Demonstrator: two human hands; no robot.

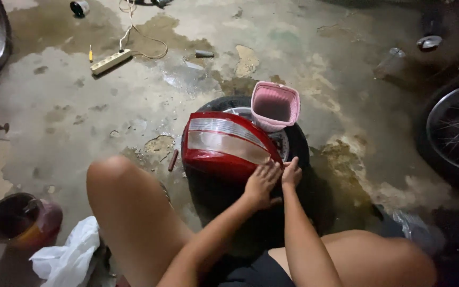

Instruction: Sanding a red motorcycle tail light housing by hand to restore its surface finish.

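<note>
Your left hand and right hand press together on the tail light, at its 5 o'clock corner, atop the tyre; treat it as light, brittle, glossy: grip edges

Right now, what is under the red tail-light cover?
The red tail-light cover lies on a black tyre with a pink basket on the rim. Both hands, left and right, touch its edge. Its underside is hidden.
</note>
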